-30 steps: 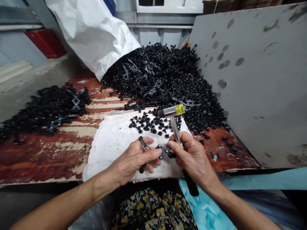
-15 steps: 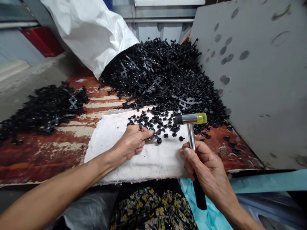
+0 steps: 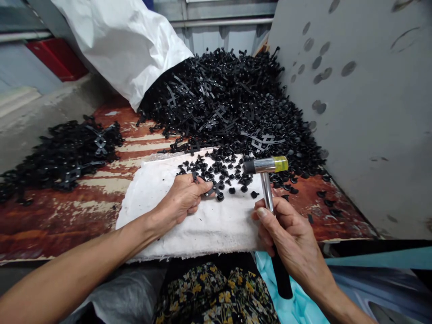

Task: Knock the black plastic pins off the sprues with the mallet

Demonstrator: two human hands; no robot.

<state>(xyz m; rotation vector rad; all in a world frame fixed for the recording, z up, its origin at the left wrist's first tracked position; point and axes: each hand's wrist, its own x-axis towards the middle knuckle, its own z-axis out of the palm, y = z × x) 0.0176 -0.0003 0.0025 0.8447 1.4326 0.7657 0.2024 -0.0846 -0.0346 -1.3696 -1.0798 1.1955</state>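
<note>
My left hand (image 3: pixel 184 198) is closed on a small black linkage piece (image 3: pixel 212 191), pinched between thumb and fingers over the white cloth (image 3: pixel 162 234). A round black cap (image 3: pixel 220 196) is at the right end of that piece; whether it is fixed on, I cannot tell. In my right hand (image 3: pixel 286 222) is a mallet (image 3: pixel 267 189), held upright by its black and chrome handle. Its head has one black face and one yellow face and stays above the cloth, to the right of my left hand. Several loose black caps (image 3: pixel 232 191) lie between the two hands.
Behind the cloth rises a large heap of black parts (image 3: pixel 229 99), spilling from a white sack (image 3: pixel 128 49). A smaller pile of linkages (image 3: pixel 64 153) lies at left on the worn red-brown tabletop (image 3: pixel 67 225). A grey spotted panel (image 3: pixel 364 135) borders the right side.
The view has shifted slightly. Both hands keep their grips, and the linkage piece and mallet stay in nearly the same places.
</note>
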